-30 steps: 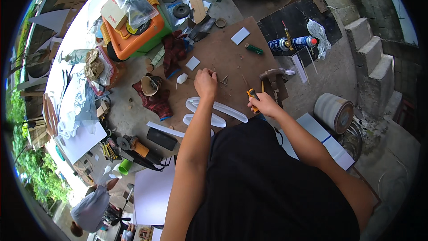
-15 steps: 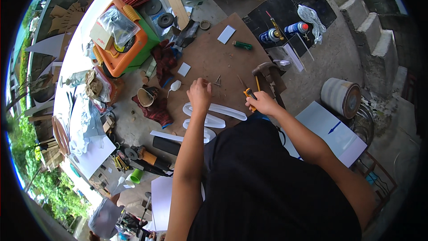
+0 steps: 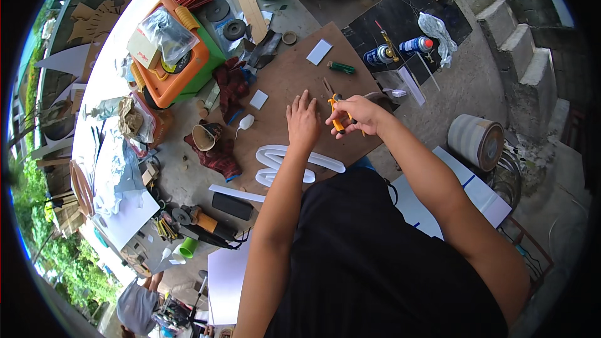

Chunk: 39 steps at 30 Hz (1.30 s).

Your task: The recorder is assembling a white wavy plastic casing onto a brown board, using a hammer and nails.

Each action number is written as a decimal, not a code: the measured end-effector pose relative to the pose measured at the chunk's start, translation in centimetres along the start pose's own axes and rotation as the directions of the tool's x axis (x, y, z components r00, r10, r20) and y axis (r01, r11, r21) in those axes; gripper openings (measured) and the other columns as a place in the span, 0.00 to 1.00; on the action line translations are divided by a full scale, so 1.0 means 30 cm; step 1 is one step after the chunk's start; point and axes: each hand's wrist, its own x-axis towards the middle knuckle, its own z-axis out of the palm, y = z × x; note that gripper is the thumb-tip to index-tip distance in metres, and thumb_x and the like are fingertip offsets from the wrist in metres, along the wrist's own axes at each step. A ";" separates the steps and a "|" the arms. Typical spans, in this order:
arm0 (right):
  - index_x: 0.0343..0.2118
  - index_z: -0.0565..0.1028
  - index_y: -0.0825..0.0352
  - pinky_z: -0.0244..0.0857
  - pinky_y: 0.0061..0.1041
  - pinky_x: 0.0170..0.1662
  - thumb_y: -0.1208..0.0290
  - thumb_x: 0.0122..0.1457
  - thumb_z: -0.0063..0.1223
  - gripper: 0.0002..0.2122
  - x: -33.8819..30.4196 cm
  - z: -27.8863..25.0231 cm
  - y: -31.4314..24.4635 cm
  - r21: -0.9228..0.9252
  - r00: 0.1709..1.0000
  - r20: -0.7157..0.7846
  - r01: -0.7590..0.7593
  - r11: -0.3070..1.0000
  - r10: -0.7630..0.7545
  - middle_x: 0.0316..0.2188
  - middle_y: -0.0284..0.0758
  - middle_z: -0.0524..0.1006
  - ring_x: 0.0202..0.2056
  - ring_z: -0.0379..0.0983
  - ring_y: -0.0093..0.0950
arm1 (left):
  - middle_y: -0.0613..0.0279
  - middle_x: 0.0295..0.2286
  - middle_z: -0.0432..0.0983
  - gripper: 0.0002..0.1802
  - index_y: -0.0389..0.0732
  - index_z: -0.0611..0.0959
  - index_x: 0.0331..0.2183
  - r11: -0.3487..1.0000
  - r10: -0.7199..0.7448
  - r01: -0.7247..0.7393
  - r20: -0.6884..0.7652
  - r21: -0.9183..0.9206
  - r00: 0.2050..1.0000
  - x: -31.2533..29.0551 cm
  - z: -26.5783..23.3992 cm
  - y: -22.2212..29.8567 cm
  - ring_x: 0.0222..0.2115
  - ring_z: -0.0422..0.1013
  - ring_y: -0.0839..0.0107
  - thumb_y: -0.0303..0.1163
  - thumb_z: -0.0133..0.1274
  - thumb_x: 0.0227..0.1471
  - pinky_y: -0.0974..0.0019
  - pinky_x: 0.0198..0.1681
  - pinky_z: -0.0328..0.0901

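My right hand [image 3: 362,116] is closed around orange-handled long-nose pliers [image 3: 337,121], whose slim jaws point away from me over the brown board [image 3: 275,81]. To its left, my left hand [image 3: 303,122] rests on the board with fingers stretched out, and I see nothing held in it. The small nails seen there earlier are hidden now, apparently by that hand. Bent white strips [image 3: 270,158] stand on the board beside my left forearm. Part of a hammer [image 3: 380,98] shows behind my right hand.
Beyond my hands lie a green lighter [image 3: 341,67] and a white rectangular piece [image 3: 319,52]. Blue spray cans [image 3: 378,55] stand far right. An orange-green toolbox [image 3: 203,56], a paper cup [image 3: 206,136] and an angle grinder [image 3: 206,218] are on the left. A person [image 3: 139,307] is at lower left.
My right hand has moved left and slightly away from me with the pliers, their jaws swinging farther forward. My left hand has shifted right and spread flat, over where the nails lay.
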 end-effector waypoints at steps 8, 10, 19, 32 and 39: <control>0.34 0.75 0.74 0.80 0.45 0.37 0.66 0.64 0.48 0.13 0.060 -0.005 -0.065 0.043 0.992 -0.008 -0.127 0.991 0.127 0.36 0.50 0.80 0.34 0.81 0.45 | 0.61 0.66 0.58 0.25 0.45 0.77 0.57 0.999 -0.030 0.025 0.116 0.047 0.993 0.000 -0.021 -0.003 0.66 0.56 0.56 0.35 0.50 0.59 0.36 0.66 0.50; 0.34 0.75 0.74 0.80 0.45 0.37 0.66 0.64 0.48 0.13 0.071 -0.009 -0.072 0.028 0.990 -0.008 -0.141 0.990 0.142 0.36 0.50 0.79 0.34 0.81 0.44 | 0.62 0.66 0.58 0.25 0.46 0.77 0.57 0.998 -0.044 0.039 0.130 0.045 0.991 0.004 -0.025 -0.002 0.66 0.56 0.58 0.35 0.50 0.59 0.36 0.66 0.50; 0.27 0.70 0.64 0.75 0.32 0.30 0.64 0.66 0.46 0.12 0.090 -0.010 -0.045 0.063 0.989 -0.080 -0.120 0.991 0.125 0.31 0.44 0.77 0.28 0.76 0.34 | 0.65 0.66 0.59 0.24 0.47 0.78 0.57 0.997 -0.065 0.061 0.116 0.039 0.991 -0.002 -0.028 0.001 0.66 0.57 0.60 0.36 0.50 0.60 0.35 0.67 0.49; 0.26 0.69 0.63 0.72 0.29 0.27 0.62 0.65 0.47 0.12 -0.041 0.082 -0.117 0.132 0.996 -0.025 -0.082 0.988 0.086 0.30 0.42 0.78 0.25 0.75 0.31 | 0.65 0.64 0.63 0.23 0.46 0.78 0.56 0.993 -0.083 0.092 0.127 -0.070 0.988 -0.024 -0.028 0.003 0.64 0.60 0.63 0.32 0.47 0.60 0.37 0.68 0.47; 0.26 0.71 0.65 0.76 0.34 0.30 0.63 0.63 0.49 0.12 -0.075 0.105 0.041 0.041 0.955 0.098 -0.285 0.958 0.280 0.30 0.44 0.78 0.26 0.77 0.33 | 0.53 0.46 0.79 0.18 0.43 0.83 0.46 0.896 -0.091 0.038 -0.100 -0.443 0.991 -0.028 -0.100 -0.037 0.48 0.73 0.55 0.22 0.54 0.52 0.52 0.55 0.62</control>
